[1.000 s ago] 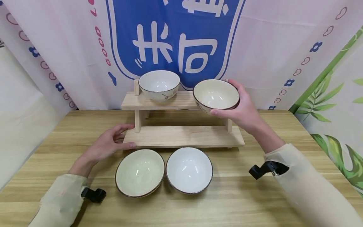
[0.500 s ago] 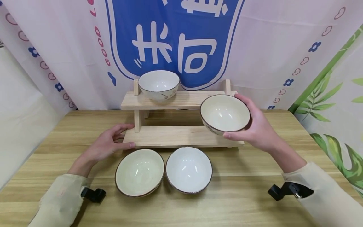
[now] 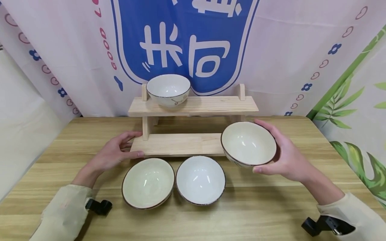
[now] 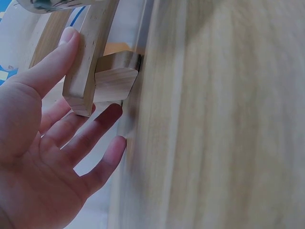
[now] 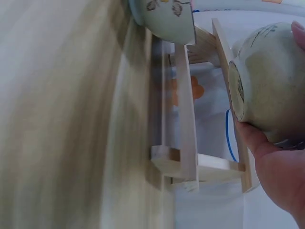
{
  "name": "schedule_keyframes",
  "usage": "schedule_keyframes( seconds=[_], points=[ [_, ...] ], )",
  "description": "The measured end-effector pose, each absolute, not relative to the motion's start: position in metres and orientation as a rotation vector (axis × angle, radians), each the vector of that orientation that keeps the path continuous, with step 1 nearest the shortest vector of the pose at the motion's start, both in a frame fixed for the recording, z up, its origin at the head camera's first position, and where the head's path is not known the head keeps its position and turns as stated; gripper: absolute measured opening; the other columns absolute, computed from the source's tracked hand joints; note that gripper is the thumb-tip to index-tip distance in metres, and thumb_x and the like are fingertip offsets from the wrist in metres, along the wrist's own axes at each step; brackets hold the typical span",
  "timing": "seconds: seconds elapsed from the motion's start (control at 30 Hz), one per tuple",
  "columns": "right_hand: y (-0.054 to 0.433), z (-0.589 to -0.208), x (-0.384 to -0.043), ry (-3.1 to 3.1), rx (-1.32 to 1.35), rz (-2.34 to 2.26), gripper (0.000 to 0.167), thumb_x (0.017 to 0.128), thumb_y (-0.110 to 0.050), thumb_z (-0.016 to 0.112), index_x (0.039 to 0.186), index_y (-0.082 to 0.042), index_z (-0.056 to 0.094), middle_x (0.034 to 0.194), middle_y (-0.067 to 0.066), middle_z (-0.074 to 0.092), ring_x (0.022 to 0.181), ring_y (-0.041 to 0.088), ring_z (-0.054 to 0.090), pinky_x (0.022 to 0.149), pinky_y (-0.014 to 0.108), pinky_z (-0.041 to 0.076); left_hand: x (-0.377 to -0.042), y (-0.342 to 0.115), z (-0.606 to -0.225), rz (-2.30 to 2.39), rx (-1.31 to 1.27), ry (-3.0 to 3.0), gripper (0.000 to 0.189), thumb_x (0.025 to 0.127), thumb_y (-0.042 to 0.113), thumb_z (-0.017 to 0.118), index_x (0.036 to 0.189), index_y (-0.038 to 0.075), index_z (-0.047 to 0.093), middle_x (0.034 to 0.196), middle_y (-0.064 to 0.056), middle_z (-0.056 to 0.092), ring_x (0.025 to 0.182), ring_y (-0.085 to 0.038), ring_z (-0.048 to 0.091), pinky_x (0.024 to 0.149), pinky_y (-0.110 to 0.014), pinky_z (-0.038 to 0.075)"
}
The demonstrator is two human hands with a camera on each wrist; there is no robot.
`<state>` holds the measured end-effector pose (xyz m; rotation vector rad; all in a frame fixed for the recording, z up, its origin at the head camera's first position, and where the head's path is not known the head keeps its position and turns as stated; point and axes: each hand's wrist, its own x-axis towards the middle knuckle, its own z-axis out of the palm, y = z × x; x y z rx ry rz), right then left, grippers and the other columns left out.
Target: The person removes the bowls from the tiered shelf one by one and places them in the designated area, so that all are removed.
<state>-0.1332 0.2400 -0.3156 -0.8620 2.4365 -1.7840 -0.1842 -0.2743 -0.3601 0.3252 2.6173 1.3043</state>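
The table (image 3: 256, 214) is being partly covered by the rack (image 3: 181, 144), whose upper left side is being occupied by the upper bowl (image 3: 169, 88). In front, the cream bowl (image 3: 148, 183) and white bowl (image 3: 200, 180) are being borne side by side, touching or nearly so. The held bowl (image 3: 248, 144) is being suspended by the rack's lower right end, its side pinched between the right hand's (image 3: 286, 157) thumb and fingers. The rack's left end is being pinched likewise by the left hand (image 3: 111, 150). A slip is apparently being risked by that one-sided grip on smooth glaze; chipping against shelf or white bowl could be caused by a low swing.
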Motion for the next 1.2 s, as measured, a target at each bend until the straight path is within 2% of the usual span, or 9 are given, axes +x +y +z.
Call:
schedule_keyframes(
  seconds=[0.3, 0.5, 0.67, 1.2],
  points=[
    [0.252, -0.334, -0.124, 2.284, -0.985, -1.805, 0.122, 0.061, 0.02, 0.087, 0.166, -0.002, 0.028, 0.159, 0.012, 0.045, 0.133, 0.015, 0.058, 0.1, 0.027, 0.059, -0.184, -0.275, -0.36, 1.287, 0.323, 2.626, 0.08, 0.097, 0.034, 0.083, 0.162, 0.011, 0.043, 0.157, -0.023, 0.055, 0.141, -0.045, 0.059, 0.105, -0.039, 0.054],
    [0.256, -0.343, -0.12, 2.252, -0.996, -1.77, 0.124, 0.061, 0.018, 0.088, 0.165, 0.006, 0.023, 0.16, 0.013, 0.044, 0.136, 0.013, 0.057, 0.103, 0.028, 0.058, -0.184, -0.275, -0.36, 1.282, 0.327, 2.631, 0.079, 0.097, 0.034, 0.083, 0.162, 0.011, 0.044, 0.157, -0.023, 0.054, 0.14, -0.045, 0.06, 0.102, -0.033, 0.054],
    [0.26, -0.351, -0.116, 2.232, -0.968, -1.744, 0.123, 0.063, 0.016, 0.088, 0.166, 0.006, 0.022, 0.16, 0.011, 0.044, 0.137, 0.011, 0.056, 0.104, 0.029, 0.058, -0.184, -0.275, -0.36, 1.28, 0.327, 2.633, 0.079, 0.097, 0.034, 0.083, 0.162, 0.011, 0.044, 0.158, -0.024, 0.054, 0.14, -0.045, 0.06, 0.101, -0.03, 0.054],
    [0.272, -0.365, -0.109, 2.242, -0.94, -1.642, 0.12, 0.067, 0.008, 0.089, 0.167, 0.002, 0.022, 0.156, 0.01, 0.047, 0.133, 0.012, 0.06, 0.099, 0.032, 0.061, -0.183, -0.275, -0.36, 1.268, 0.329, 2.643, 0.079, 0.097, 0.035, 0.082, 0.162, 0.011, 0.043, 0.158, -0.024, 0.053, 0.139, -0.045, 0.061, 0.109, -0.049, 0.053]
  ],
)
